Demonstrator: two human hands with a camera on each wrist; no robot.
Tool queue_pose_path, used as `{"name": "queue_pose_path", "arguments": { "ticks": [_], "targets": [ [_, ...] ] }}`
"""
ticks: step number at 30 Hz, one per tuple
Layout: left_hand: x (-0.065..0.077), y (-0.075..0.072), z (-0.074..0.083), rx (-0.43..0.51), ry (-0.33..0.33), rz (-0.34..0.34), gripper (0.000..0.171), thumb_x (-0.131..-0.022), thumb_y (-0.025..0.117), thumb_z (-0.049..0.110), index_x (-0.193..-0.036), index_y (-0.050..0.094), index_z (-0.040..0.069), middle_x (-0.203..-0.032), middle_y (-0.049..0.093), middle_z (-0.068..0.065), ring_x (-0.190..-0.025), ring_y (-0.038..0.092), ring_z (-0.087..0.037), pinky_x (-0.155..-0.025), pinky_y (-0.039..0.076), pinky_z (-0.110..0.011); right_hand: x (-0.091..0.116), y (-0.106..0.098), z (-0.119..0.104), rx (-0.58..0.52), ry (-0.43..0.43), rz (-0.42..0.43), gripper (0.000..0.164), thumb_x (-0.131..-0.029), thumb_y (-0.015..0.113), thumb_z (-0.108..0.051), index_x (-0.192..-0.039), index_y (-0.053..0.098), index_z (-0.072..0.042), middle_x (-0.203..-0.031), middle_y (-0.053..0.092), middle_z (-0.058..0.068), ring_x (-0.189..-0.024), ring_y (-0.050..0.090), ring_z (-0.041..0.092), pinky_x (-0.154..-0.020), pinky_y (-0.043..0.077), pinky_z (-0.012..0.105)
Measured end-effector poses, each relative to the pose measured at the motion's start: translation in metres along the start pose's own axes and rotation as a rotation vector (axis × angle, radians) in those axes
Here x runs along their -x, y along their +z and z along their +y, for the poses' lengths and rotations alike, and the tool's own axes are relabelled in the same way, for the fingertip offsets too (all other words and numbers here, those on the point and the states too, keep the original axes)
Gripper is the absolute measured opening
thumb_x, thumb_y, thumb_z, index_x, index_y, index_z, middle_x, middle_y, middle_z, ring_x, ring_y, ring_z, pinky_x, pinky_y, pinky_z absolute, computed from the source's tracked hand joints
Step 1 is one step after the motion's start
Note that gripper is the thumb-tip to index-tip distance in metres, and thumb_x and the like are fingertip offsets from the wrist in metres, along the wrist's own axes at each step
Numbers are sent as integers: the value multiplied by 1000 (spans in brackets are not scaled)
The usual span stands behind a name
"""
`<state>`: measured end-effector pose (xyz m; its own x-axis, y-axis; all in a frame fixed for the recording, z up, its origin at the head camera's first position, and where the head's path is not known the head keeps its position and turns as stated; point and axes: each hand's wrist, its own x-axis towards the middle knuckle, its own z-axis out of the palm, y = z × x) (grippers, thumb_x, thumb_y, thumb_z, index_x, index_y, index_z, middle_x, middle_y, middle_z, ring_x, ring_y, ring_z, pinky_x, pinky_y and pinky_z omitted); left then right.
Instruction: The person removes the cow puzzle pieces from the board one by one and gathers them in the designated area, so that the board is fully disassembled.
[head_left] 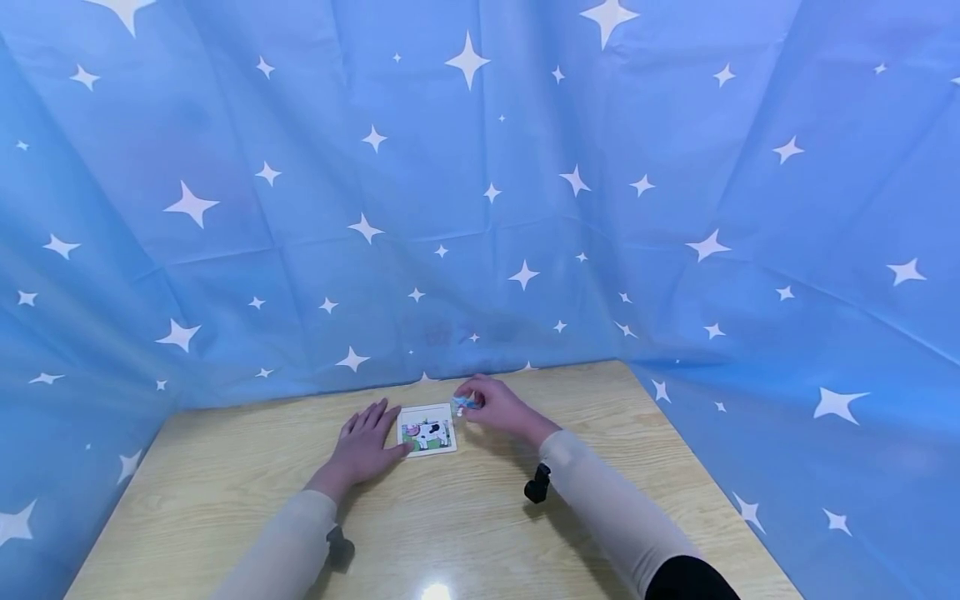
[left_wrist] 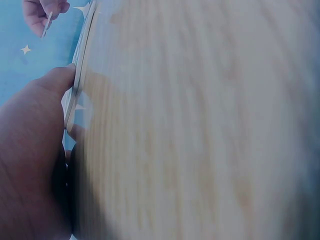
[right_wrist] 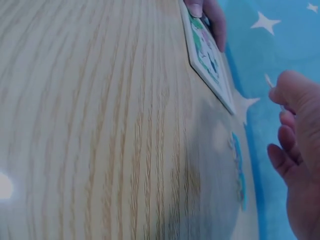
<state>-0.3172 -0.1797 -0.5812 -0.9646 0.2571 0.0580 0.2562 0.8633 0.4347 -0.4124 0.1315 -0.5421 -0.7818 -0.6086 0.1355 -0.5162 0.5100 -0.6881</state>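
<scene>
Currently the right hand [head_left: 501,406], just right of the puzzle board [head_left: 422,413], has its grip pinching a thin piece [left_wrist: 47,24], seen edge-on from the left wrist. Left of the board, the left hand [head_left: 366,446] lies with fingers spread, thumb touching its near corner. Only the right wrist view clearly shows blue pieces [right_wrist: 238,167] on the table [right_wrist: 115,125] near the board. Pale-rimmed, the board shows a black-and-white cow [head_left: 431,433] over green.

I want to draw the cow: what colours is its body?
The cow's body is white with black patches, clearest in the head view.
</scene>
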Motion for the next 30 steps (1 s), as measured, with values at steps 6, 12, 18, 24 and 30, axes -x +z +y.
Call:
{"name": "queue_pose_path", "arguments": {
  "ticks": [6,12,18,24,30],
  "targets": [
    [-8,17,-19,6,28,36,96,-103,57,74,-173,37,11,-179,27,-24,-166,20,-48,-129,13,-73,8,-9,5,-45,30,18,34,-98,81,-11,-131,79,-18,-115,67,-5,-93,62,17,-77,56,33],
    [-10,19,-20,14,28,37,94,-103,61,70,-173,38,12,-180,27,-22,-167,20,-47,-130,13,-73,16,-21,12,-66,42,25,32,-99,80,-11,-130,79,-17,-116,70,-3,-93,61,18,-78,55,34],
    [-7,16,-16,18,41,54,94,-104,59,71,-172,38,9,-178,28,-26,-165,21,-50,-128,14,-75,22,-34,21,-60,58,41,30,-99,81,-10,-129,79,-14,-122,72,-1,-96,62,18,-81,55,34],
    [-2,10,-12,45,63,56,93,-106,56,70,-171,37,8,-177,29,-28,-164,20,-51,-127,13,-77,27,-42,33,-65,65,54,29,-99,80,-9,-129,78,-11,-126,73,2,-98,63,19,-82,56,35],
    [-1,9,-11,42,58,49,95,-104,55,74,-170,39,7,-176,30,-29,-163,23,-52,-126,15,-78,32,-50,37,-59,86,44,27,-99,79,-7,-126,78,-9,-125,72,4,-101,63,20,-86,57,36]
  ]
}}
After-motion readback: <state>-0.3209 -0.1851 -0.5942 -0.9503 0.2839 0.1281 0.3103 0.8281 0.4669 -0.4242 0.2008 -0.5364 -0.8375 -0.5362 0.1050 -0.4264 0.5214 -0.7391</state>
